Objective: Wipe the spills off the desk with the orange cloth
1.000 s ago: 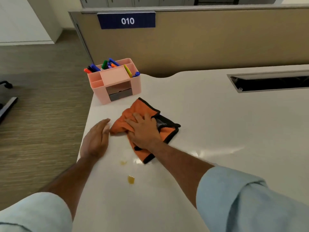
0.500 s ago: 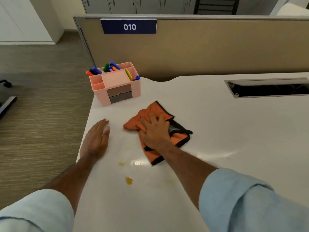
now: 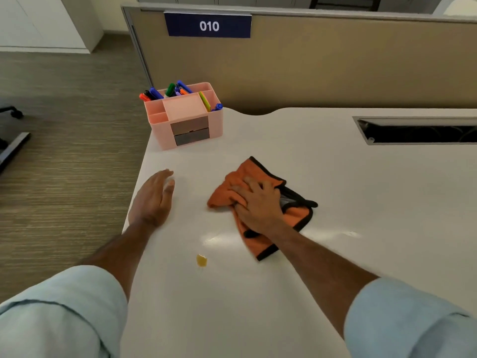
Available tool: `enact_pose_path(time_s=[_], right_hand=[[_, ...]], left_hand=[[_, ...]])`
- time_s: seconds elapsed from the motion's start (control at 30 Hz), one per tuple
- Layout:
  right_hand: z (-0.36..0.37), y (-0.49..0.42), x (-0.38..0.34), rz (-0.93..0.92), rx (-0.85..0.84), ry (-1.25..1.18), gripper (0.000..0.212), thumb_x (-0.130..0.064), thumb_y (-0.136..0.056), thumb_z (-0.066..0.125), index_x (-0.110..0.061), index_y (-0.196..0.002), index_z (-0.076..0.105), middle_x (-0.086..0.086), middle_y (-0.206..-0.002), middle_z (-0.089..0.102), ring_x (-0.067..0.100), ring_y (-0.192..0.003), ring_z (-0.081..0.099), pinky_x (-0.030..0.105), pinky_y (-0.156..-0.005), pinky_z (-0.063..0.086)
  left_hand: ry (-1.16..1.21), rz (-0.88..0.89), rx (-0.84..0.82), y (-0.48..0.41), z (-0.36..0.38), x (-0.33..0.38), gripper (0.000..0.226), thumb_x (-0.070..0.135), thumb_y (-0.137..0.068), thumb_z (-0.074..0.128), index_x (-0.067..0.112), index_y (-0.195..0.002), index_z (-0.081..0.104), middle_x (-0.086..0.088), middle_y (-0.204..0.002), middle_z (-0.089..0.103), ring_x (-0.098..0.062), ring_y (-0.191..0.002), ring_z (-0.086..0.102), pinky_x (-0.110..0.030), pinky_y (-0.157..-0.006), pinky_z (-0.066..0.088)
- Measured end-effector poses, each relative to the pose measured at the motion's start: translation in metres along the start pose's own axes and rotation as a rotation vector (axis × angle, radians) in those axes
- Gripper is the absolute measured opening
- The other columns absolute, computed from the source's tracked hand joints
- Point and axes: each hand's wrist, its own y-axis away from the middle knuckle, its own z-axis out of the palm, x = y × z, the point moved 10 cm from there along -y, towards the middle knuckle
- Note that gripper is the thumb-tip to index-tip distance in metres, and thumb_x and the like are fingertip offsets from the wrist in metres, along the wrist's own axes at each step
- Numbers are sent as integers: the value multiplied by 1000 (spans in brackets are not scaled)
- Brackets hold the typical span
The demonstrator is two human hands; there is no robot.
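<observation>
Right hand (image 3: 259,206) pressed palm-down on the orange cloth (image 3: 268,202), fingers spread and flat over the crumpled fabric; pinning it to the counter (image 3: 361,202) rather than gripping it, no closed grasp visible. Cloth bunched, black-edged, lying mid-counter, with one corner trailing toward the near edge beneath the wrist. Left hand (image 3: 154,200) laid flat and open on the counter near its left edge, fingers together, holding nothing, well apart from the cloth.

One small yellowish spill (image 3: 201,260) noted on the counter nearer the person, between the two forearms, apart from the cloth and not covered by it. Glossy patch of light between spill and cloth (wet streak or plain reflection: cannot tell).

Pink organiser (image 3: 184,116) standing at the far left corner of the counter, holding coloured markers (image 3: 167,91) upright in its rear compartments, two small drawers on its front. Long rectangular cable slot (image 3: 418,130) set into the counter at far right. Beige partition behind, bearing a blue sign (image 3: 208,25) reading "010". Pale blue rolled sleeves (image 3: 413,321) on both arms.
</observation>
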Motion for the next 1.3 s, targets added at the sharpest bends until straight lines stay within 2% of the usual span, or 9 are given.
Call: enact_pose_path(time_s=[0.17, 0.27, 0.4, 0.6, 0.77, 0.87, 1.1, 1.2, 1.3], right_hand=[[14, 49, -111, -370, 2, -102, 41, -51, -88, 48, -39, -126, 57, 0, -145, 48, 31, -107, 45, 46, -84, 39], [14, 98, -118, -574, -64, -139, 41, -50, -89, 44, -42, -129, 51, -4, -145, 46, 27, -111, 43, 43, -81, 32], [-11, 81, -27, -397, 20, -38, 40, -43, -81, 58, -39, -121, 62, -1, -136, 58, 31, -104, 56, 40, -79, 39], [-19, 28, 57, 85, 58, 67, 44, -49, -90, 49, -38, -132, 53, -1, -150, 43, 36, -115, 43, 47, -85, 37], [-6, 84, -24, -322, 10, -50, 43, -52, -86, 49, -39, -127, 56, -1, -141, 51, 29, -106, 49, 42, -80, 37], [-8, 124, -8, -490, -88, -81, 43, -49, -87, 49, -42, -129, 52, -6, -142, 47, 23, -113, 45, 40, -82, 32], [-41, 75, 135, 66, 2, 37, 47, -50, -87, 44, -38, -131, 55, -1, -145, 47, 32, -119, 45, 42, -84, 34], [-37, 70, 115, 61, 42, 12, 43, -48, -85, 51, -32, -124, 61, 5, -140, 53, 35, -112, 51, 44, -81, 38], [-24, 108, 70, -158, 12, -102, 41, -52, -84, 54, -37, -122, 59, 2, -135, 55, 31, -108, 53, 47, -85, 43]], left_hand=[[-3, 5, 9, -4, -3, -1, 59, 48, -99, 18, 16, -138, 50, -7, -147, 50, -22, -138, 40, -31, -115, 24], [-11, 6, 9, -3, -3, 0, 60, 48, -99, 18, 16, -138, 50, -7, -148, 49, -22, -139, 39, -34, -117, 24], [-36, 3, 6, -1, -1, 1, 60, 49, -99, 18, 17, -137, 52, -5, -149, 48, -20, -141, 37, -34, -118, 23], [-61, -13, -11, -3, 1, -4, 59, 49, -98, 19, 18, -135, 54, -4, -150, 47, -19, -142, 35, -34, -119, 22], [-65, -2, -9, -3, 0, -3, 62, 52, -97, 19, 17, -131, 58, -4, -150, 47, -20, -142, 36, -35, -117, 24], [-73, 15, -11, -3, -1, -2, 64, 53, -97, 18, 17, -131, 58, -4, -150, 47, -21, -142, 36, -36, -116, 24], [-99, 29, -4, -3, -1, 7, 63, 54, -95, 24, 14, -128, 60, -7, -149, 48, -24, -141, 37, -41, -115, 27], [-116, 25, -16, 0, -1, 10, 64, 54, -94, 26, 12, -128, 59, -8, -150, 46, -26, -141, 37, -42, -115, 28], [-125, 1, -34, 5, 0, 12, 64, 56, -93, 28, 15, -133, 57, -7, -153, 42, -25, -144, 33, -42, -117, 24]])
